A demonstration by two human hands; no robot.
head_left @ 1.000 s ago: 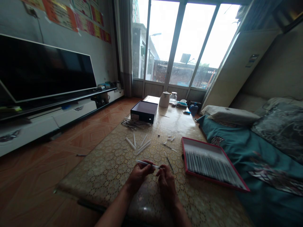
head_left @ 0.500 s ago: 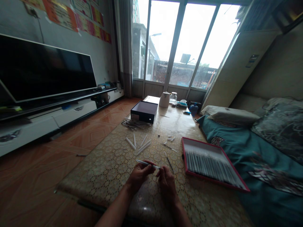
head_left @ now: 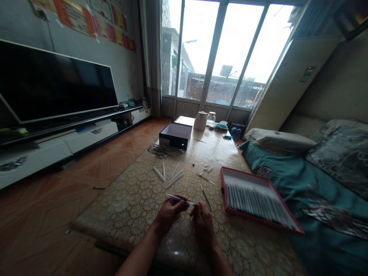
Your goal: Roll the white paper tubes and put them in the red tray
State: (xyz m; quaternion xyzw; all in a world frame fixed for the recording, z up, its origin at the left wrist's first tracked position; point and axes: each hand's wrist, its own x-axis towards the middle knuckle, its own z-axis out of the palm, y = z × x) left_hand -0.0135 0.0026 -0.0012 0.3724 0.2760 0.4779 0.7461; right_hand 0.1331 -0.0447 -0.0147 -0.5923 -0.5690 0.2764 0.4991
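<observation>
A slim pale pen point(head_left: 171, 196) lies level between my two hands above the near part of the table. My left hand point(head_left: 170, 211) is closed around its middle, and its left end sticks out past my fingers. The fingers of my right hand point(head_left: 202, 222) pinch the pen's right end. Just beyond my right hand lies a thin dark refill-like stick point(head_left: 206, 197), with another thin stick point(head_left: 205, 178) farther off. Several white tubes point(head_left: 159, 173) are scattered ahead of my left hand. A red-rimmed box point(head_left: 224, 195) to the right holds a row of pens point(head_left: 255, 203).
Small white pieces point(head_left: 207, 168) and a small black piece point(head_left: 193, 165) lie mid-table. Farther back are dark thin pieces point(head_left: 158, 150), a black box point(head_left: 175, 142), a kettle point(head_left: 200, 122), a glass jar point(head_left: 211, 119) and a tissue pack point(head_left: 221, 125). A bed point(head_left: 276, 165) borders the right side.
The view has shifted very slightly. Both hands keep the same hold on the pen, and nothing on the table has visibly moved.
</observation>
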